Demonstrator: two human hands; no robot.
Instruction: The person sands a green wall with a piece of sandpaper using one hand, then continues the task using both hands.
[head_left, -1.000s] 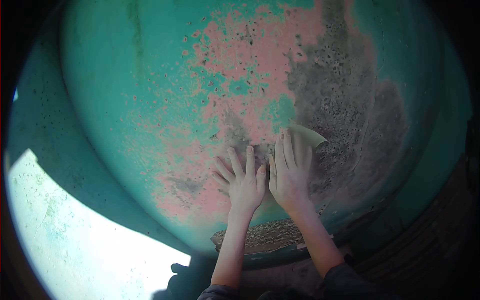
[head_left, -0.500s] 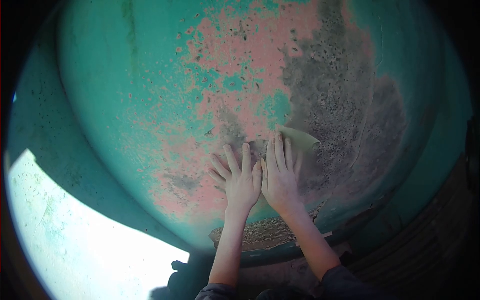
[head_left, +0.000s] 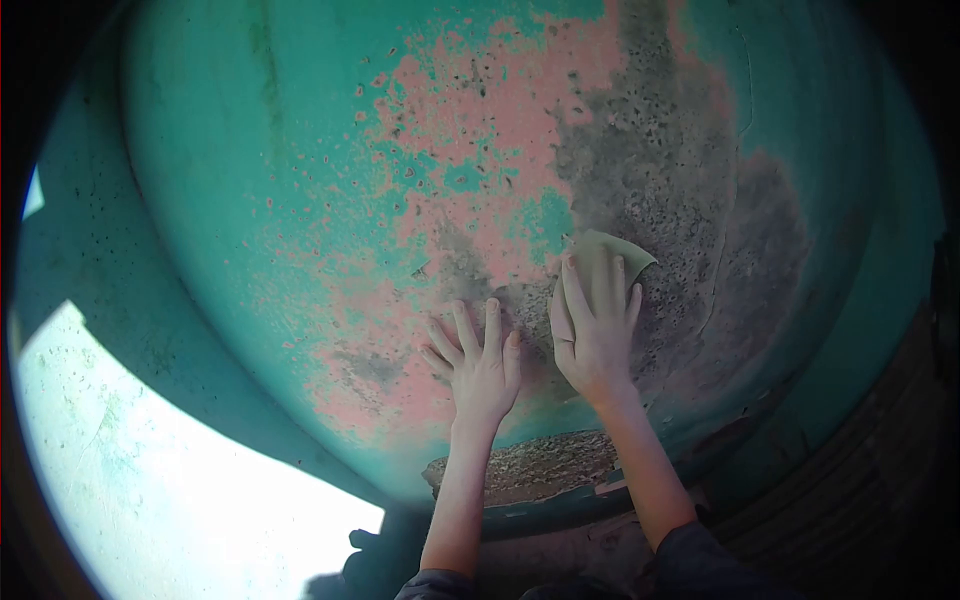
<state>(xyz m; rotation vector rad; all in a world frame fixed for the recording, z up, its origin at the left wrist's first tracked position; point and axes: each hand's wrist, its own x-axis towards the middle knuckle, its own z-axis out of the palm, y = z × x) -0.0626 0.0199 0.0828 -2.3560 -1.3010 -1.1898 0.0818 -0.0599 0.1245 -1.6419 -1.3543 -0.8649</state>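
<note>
A large curved green panel (head_left: 200,200) fills most of the view, with patches of pink and rough dark grey. My left hand (head_left: 480,365) lies on it at the lower middle, fingers spread, holding nothing. To its right, my right hand (head_left: 597,335) presses a thin greenish-grey sheet (head_left: 632,254) against the grey patch. The sheet's upper corner sticks out past the fingertips, and part of it lies beneath the palm and fingers.
Below the hands runs a rough brown broken edge (head_left: 530,468) along the panel's bottom. At lower left is a brightly lit pale surface (head_left: 170,480). Dark ridged ground (head_left: 850,500) shows at lower right.
My right hand and the sheet have moved right and slightly apart from my left hand, and more of the sheet shows. My left hand has stayed nearly in place.
</note>
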